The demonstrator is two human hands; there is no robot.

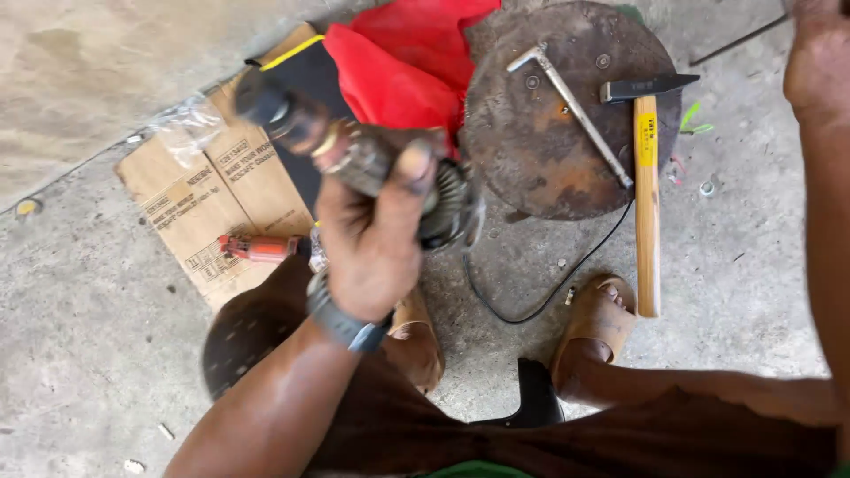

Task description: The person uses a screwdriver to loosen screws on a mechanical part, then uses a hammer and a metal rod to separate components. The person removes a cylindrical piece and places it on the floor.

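Left hand (376, 235), wristwatch at the wrist, fingers and thumb wrapped tight around a grimy motor armature (372, 159) held up above the concrete floor (80, 336), its dark shaft end toward flattened cardboard (208, 199), its finned end toward a rusty round metal plate (553, 115). Right hand (819, 62) at the picture's upper right edge, mostly cut off, grip not discernible. Nearby items: T-handle wrench (571, 106) lying on the plate, wooden-handled hammer (646, 186) with head on the plate's edge, red cloth (403, 53), small orange tool (261, 249) on the cardboard, black cable (540, 301).
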